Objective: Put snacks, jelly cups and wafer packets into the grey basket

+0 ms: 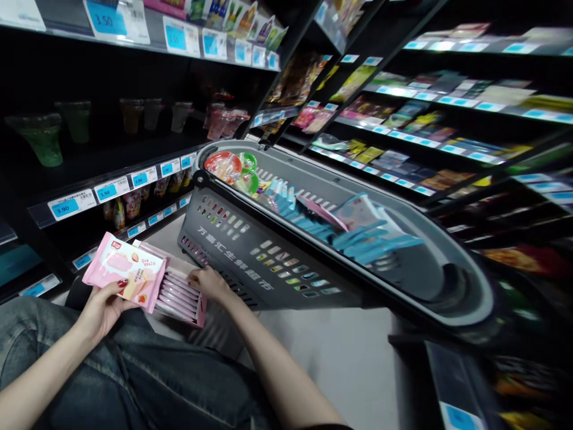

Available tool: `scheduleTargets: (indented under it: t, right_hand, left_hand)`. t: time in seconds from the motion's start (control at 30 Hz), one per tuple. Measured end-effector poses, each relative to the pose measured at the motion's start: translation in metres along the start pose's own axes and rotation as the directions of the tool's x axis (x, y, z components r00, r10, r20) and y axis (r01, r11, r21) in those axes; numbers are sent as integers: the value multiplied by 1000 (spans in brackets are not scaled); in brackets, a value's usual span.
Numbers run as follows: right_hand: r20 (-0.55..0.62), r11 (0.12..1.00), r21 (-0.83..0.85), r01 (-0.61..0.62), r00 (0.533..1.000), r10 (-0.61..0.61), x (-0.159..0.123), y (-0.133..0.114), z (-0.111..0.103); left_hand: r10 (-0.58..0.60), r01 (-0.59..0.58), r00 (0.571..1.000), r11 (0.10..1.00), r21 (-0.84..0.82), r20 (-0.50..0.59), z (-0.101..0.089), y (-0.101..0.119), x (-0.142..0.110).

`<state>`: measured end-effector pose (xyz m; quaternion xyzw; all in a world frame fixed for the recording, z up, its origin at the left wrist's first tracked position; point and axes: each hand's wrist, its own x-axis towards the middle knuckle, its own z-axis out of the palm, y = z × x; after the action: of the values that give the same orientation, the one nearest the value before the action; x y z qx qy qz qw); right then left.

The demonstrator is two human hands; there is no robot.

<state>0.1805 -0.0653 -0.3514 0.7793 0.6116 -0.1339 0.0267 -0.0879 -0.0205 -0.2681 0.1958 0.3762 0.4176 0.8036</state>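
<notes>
My left hand (105, 310) is closed on a pink-and-white snack packet (129, 267) with strawberry pictures, thumb on its face, fingers beneath. Just right of it, a pink carton (202, 312) with its top uncovered holds several matching packets (176, 298) standing in a row. My right hand (209, 283) reaches to the carton's right side, its fingers curled over the rim toward the packets. Whether those fingertips grip the carton wall or a packet is hidden. Part of the carton's left side lies behind the held packet.
A grey shopping basket (224, 239) stands close beyond my hands, with blue packets (362, 236) and red and green round-lidded items inside. Black shelving (45, 206) with price tags rises at left, bearing plastic cups (45, 140). More stocked shelves (447, 101) stand at right, blurred.
</notes>
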Motion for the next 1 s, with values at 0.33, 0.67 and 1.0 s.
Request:
scheduleTargets:
  t: [0.33, 0.67, 1.0]
  right_hand:
    - [29, 966, -163, 202, 979, -200, 5, -10, 19]
    - [-156, 998, 58, 29, 988, -20, 16, -3, 34]
    - [-409, 852, 519, 77, 897, 168, 15, -11, -11]
  left_hand:
    - [6, -7, 1000, 999, 51, 18, 2, 1, -2]
    - [22, -26, 999, 995, 101, 34, 3, 0, -4]
    - [126, -120, 991, 984, 133, -37, -6, 4, 10]
